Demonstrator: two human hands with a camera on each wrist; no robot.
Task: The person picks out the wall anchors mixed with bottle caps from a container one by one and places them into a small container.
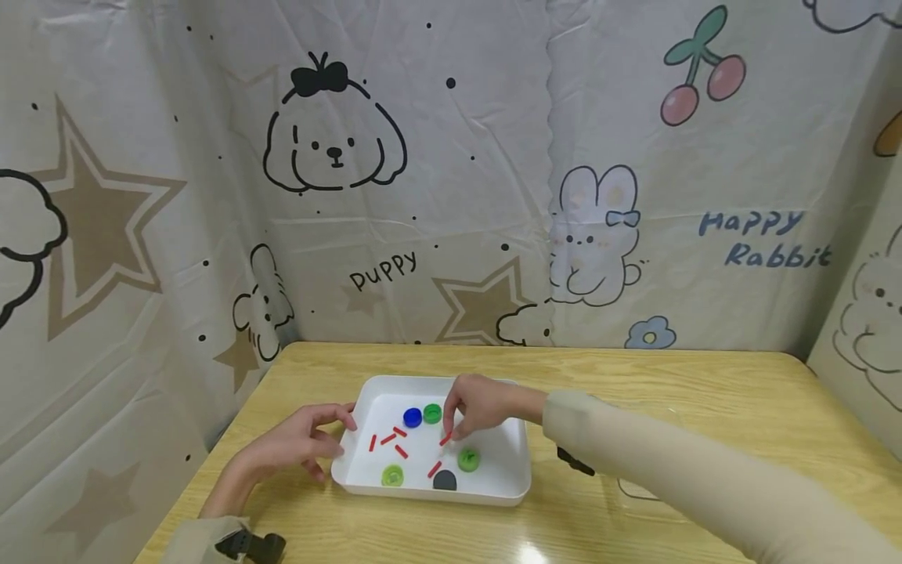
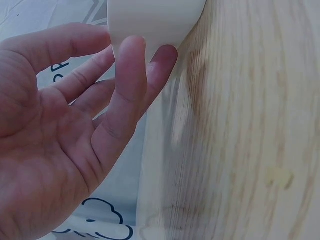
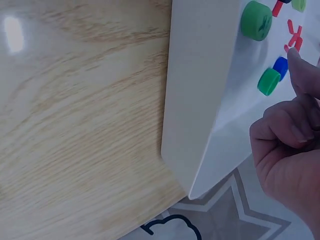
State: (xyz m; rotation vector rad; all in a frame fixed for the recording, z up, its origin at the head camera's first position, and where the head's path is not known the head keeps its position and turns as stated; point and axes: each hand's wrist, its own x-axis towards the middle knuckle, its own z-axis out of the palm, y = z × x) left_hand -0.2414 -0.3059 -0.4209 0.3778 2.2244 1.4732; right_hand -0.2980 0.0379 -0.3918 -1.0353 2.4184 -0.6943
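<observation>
A white tray (image 1: 493,489) holds several short red sticks (image 1: 389,439), a blue cap (image 1: 413,417), green caps (image 1: 468,460), a yellow-green cap (image 1: 392,475) and a dark grey round piece (image 1: 445,480) partly hidden by the near wall. My left hand (image 1: 303,439) grips the tray's left end; its fingertips meet the white wall in the left wrist view. Over the tray's middle, my right hand (image 1: 479,407) pinches one red stick (image 1: 446,439) between thumb and finger, close to the tray floor. In the right wrist view that hand is cut off at the right edge.
The tray stands on a wood-grain table (image 1: 564,517). To the right, a clear see-through container (image 1: 644,493) lies partly under the right sleeve (image 1: 676,462). Behind the table hangs a printed curtain (image 1: 479,188); another side of cloth closes off the left.
</observation>
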